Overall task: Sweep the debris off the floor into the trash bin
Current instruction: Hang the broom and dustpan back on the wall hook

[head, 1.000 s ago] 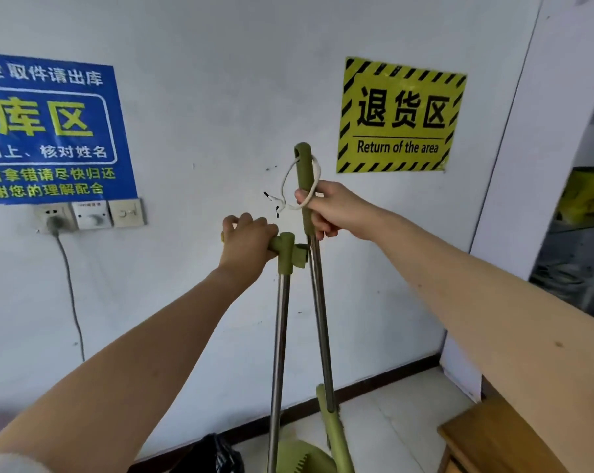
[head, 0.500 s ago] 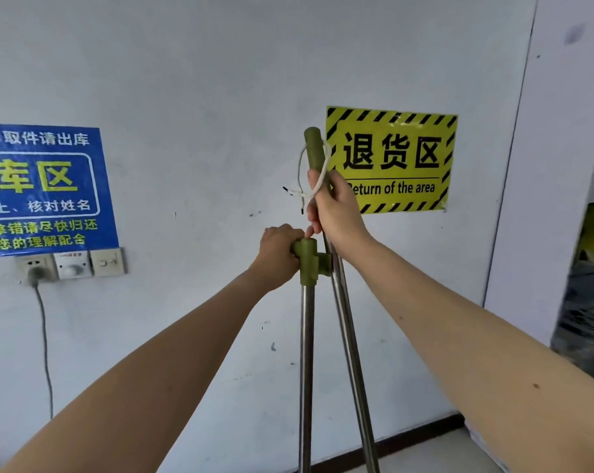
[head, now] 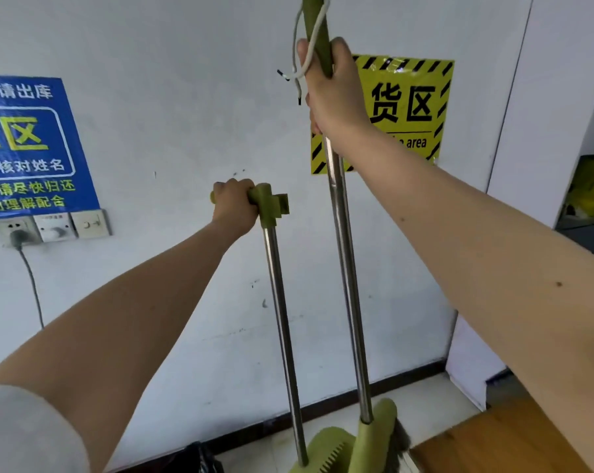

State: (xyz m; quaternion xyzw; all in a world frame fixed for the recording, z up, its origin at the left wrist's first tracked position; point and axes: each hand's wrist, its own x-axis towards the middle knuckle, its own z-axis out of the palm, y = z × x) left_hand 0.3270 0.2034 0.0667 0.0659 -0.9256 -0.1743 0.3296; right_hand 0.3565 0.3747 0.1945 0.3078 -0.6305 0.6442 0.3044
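Observation:
My right hand [head: 333, 93] grips the green top of the broom [head: 348, 285], a steel pole with a white cord loop at its end and a green head with dark bristles at the bottom edge. My left hand [head: 234, 208] is closed around the green T-handle of the dustpan [head: 283, 319], whose steel pole runs down to a green pan with a comb edge at the frame's bottom. The broom stands raised higher than the dustpan handle, a little to its right. No debris or trash bin shows.
A white wall [head: 186, 97] is directly ahead with a blue sign [head: 29, 148], sockets with a plugged cable [head: 50, 227] and a yellow hazard sign [head: 408, 107]. A wooden surface [head: 500, 442] sits at the bottom right. A dark bag [head: 200, 459] lies by the skirting. Pale floor tiles show below.
My right hand has lifted the broom up and apart from the dustpan handle, where the two were clipped side by side. The view has tilted down, showing the floor and the tool heads.

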